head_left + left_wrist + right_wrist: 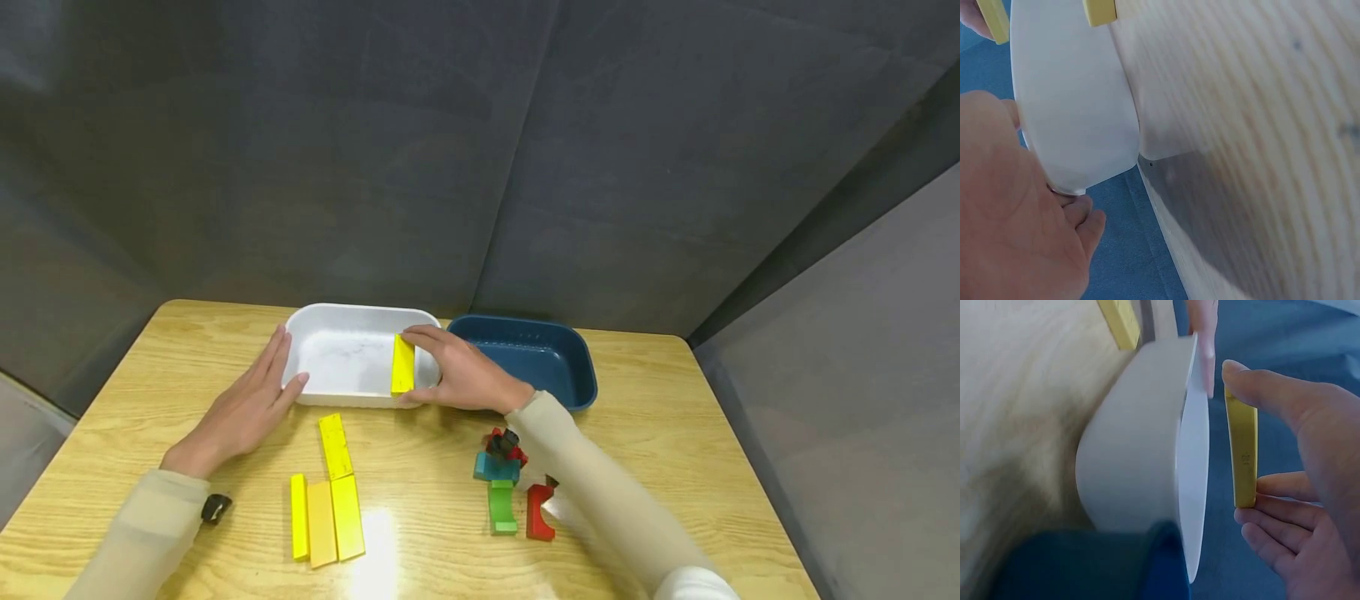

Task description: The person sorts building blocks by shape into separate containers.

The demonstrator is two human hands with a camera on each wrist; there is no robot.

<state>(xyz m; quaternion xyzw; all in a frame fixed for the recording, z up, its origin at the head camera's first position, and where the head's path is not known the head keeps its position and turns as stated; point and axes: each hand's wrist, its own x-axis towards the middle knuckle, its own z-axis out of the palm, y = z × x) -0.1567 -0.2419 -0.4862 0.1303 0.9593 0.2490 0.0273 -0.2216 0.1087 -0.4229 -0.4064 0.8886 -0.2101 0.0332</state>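
My right hand [472, 369] pinches a yellow block [402, 365] by its two ends, thumb at one end and fingers at the other. In the right wrist view the yellow block [1245, 450] hangs just above the rim of the white tray [1135, 437]. On the left, my left hand [251, 400] rests against the end of the white tray [341, 354], fingers straight along its rim and thumb on the front edge. The left wrist view has the palm [1016, 206] beside the tray wall [1075, 94].
A dark blue tray [585, 367] stands right of the white one. Several yellow and orange blocks [322, 521] lie in front of the white tray. Under the right forearm are a green arch block [501, 508], a red arch block [537, 512], a teal block [497, 467] and small red-and-black pieces [506, 444].
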